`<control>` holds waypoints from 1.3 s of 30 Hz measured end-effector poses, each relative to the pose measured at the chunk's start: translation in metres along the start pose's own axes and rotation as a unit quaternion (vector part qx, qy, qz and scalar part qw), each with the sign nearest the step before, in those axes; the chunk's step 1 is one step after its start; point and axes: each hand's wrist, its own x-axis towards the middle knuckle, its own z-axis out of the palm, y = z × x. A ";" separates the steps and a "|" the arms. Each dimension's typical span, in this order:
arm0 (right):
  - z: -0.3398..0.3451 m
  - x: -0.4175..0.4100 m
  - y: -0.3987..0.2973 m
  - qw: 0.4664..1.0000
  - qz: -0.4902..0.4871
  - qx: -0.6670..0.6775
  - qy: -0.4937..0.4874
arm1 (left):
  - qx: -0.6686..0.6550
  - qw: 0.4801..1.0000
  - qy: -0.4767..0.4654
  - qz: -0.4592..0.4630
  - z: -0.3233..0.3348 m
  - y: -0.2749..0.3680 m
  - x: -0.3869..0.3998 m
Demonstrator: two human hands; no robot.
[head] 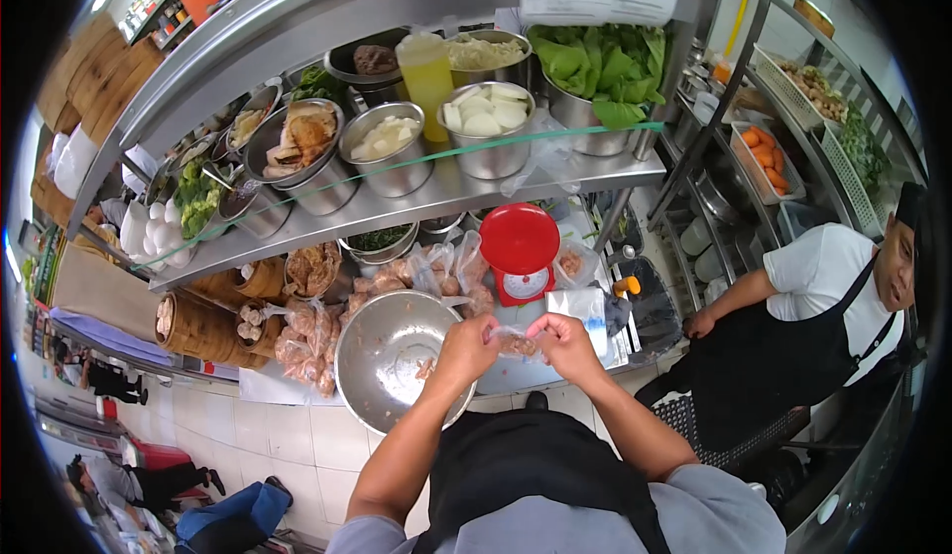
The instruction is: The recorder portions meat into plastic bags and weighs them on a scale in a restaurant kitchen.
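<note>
Between my two hands is a small clear plastic bag of raw minced meat [518, 344]. My left hand [470, 346] pinches its left upper edge, and my right hand [562, 342] pinches the right one. Left of the bag, partly under my left forearm, stands a large steel bowl [372, 353] with a few meat scraps in it. Behind my hands is a red kitchen scale [520, 238] with a round dial. To its right sits an open plastic bag with some meat [574, 264]. A stack of clear plastic bags [579, 308] lies beside my right hand.
Filled meat bags [309, 342] are piled left of and behind the bowl, near bamboo steamers [201, 331]. Above runs a steel shelf [461, 186] with food containers. A co-worker in a black apron [796, 338] stands at the right, before a rack with carrots [764, 158].
</note>
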 end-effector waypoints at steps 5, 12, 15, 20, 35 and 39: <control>-0.021 0.018 0.021 0.999 0.000 0.035 0.036 | 0.044 0.991 0.107 0.061 0.021 -0.012 0.004; -0.024 0.023 0.042 0.997 0.021 0.065 0.019 | -0.062 0.996 0.034 -0.044 0.001 0.007 0.001; -0.022 0.033 0.046 0.996 0.000 0.085 0.028 | -0.101 0.992 0.061 -0.037 0.001 0.017 -0.001; -0.025 0.055 0.052 0.989 0.005 0.134 0.068 | 0.103 0.987 -0.075 0.098 0.036 -0.027 -0.032; -0.022 0.035 0.057 0.992 0.051 0.116 0.003 | 0.327 0.935 -0.132 0.034 0.149 -0.062 -0.038; -0.023 0.035 0.061 0.990 0.061 0.127 -0.014 | 0.271 0.951 -0.134 0.068 0.114 -0.039 -0.039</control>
